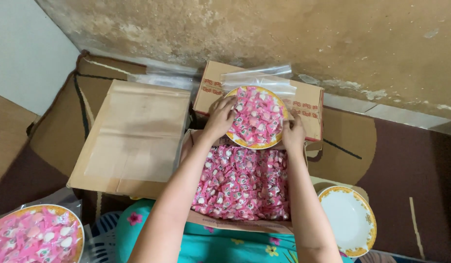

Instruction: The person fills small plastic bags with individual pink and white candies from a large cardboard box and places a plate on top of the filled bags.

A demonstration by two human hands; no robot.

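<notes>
Seen from above, two bare hands steady a round plate (245,142) heaped with small pink wrapped sweets (257,117). The left hand (220,117) lies flat over the pile, fingers spread; the right hand (294,132) clasps the rim. The plate rests at the far edge of an open cardboard box (235,224) full of the same sweets. Keeping it level seems wise (the glossy wrappers look slippery). Clear plastic bags (264,80) lie behind it, and an empty white plate with a gold border (350,221) sits to the right.

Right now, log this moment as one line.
left hand: on candies | right hand: gripping rim | gold-rimmed round plate of pink wrapped candies: above open cardboard box of candies
</notes>
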